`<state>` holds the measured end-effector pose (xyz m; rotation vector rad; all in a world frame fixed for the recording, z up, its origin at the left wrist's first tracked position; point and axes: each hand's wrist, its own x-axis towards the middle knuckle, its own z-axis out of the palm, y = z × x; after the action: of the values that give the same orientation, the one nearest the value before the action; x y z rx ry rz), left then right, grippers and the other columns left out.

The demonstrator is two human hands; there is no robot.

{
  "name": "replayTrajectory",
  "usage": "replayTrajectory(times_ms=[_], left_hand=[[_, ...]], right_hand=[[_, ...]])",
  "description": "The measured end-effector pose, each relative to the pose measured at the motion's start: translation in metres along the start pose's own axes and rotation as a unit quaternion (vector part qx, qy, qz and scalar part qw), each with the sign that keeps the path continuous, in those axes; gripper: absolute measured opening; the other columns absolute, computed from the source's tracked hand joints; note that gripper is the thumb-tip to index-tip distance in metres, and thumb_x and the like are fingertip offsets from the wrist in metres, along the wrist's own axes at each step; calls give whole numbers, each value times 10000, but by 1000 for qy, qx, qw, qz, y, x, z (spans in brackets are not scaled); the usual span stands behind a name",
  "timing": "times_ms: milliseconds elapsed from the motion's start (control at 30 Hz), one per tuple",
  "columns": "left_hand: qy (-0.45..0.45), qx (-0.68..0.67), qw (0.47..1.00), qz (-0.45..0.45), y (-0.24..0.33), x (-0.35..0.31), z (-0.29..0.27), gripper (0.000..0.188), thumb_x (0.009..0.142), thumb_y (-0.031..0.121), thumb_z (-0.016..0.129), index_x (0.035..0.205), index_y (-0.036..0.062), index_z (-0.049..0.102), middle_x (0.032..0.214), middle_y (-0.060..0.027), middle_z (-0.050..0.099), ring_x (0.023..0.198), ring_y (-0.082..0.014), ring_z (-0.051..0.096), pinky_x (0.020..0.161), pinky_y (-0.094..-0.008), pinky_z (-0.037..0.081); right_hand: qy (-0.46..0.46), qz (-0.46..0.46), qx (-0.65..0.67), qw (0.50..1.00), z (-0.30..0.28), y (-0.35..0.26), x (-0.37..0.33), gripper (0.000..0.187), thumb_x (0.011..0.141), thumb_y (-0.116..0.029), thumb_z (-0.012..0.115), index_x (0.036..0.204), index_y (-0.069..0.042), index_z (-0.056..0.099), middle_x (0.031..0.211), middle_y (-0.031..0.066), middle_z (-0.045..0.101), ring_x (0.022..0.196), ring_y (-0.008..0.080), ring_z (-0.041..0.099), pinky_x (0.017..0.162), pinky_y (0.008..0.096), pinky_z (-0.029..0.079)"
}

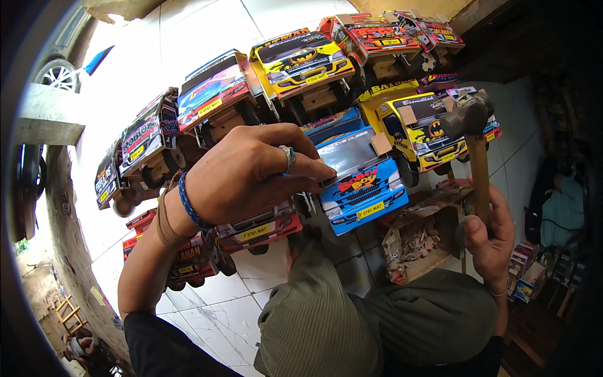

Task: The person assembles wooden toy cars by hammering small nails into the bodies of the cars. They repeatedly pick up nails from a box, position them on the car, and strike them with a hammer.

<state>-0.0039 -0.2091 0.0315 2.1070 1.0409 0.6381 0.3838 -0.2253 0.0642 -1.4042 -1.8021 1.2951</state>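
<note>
A blue toy truck (pixel 364 195) with a dark windshield faces me, a small wooden block (pixel 380 144) on the right end of its windshield. My left hand (pixel 251 157), wearing a ring and bracelets, reaches across to the windshield's lower left corner. Its thumb and fingertips are pinched together there; whatever they hold is too small to make out. My right hand (pixel 492 242) is closed around the wooden handle of a hammer (pixel 480 169). The hammer's metal head is raised, in front of a yellow toy truck (pixel 433 135) that also carries small wooden pieces.
More toy trucks stand in a row behind, among them another yellow one (pixel 304 63). Red trucks (pixel 257 232) sit partly under my left arm. A wooden box (pixel 391 251) of scraps lies near my knees (pixel 326 314) on the tiled floor (pixel 220 320).
</note>
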Motion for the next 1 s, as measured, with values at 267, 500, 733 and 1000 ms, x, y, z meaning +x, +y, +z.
replayTrajectory(times_ms=[267,500,733,1000], left_hand=[[17,6,1000,16,-3,0,3,235,888,157,766,1122,160,790,994,-114,696,821,-298,712,735,-394,580],[8,19,999,29,-4,0,3,263,883,144,758,1144,169,782,1008,-114,685,846,-293,707,743,-398,581],[-7,48,998,36,-1,0,1,364,830,72,739,1175,186,770,1040,-106,673,900,-294,699,777,-403,585],[-15,74,996,52,1,1,-2,384,813,70,737,1180,181,761,1064,-113,662,918,-302,693,800,-409,584]], right_hand=[[4,-4,-30,1000,2,-1,1,514,977,-164,625,1419,56,485,1047,108,691,906,119,640,803,263,505],[7,2,-41,999,3,-1,3,516,977,-179,618,1419,53,485,1050,126,704,914,138,666,816,281,524],[4,-15,-37,999,3,2,4,526,986,-186,617,1434,50,471,1090,137,695,942,140,665,827,285,527],[-6,-29,-11,999,4,5,5,564,978,-159,633,1464,55,445,1207,169,676,1010,184,676,855,308,535]])
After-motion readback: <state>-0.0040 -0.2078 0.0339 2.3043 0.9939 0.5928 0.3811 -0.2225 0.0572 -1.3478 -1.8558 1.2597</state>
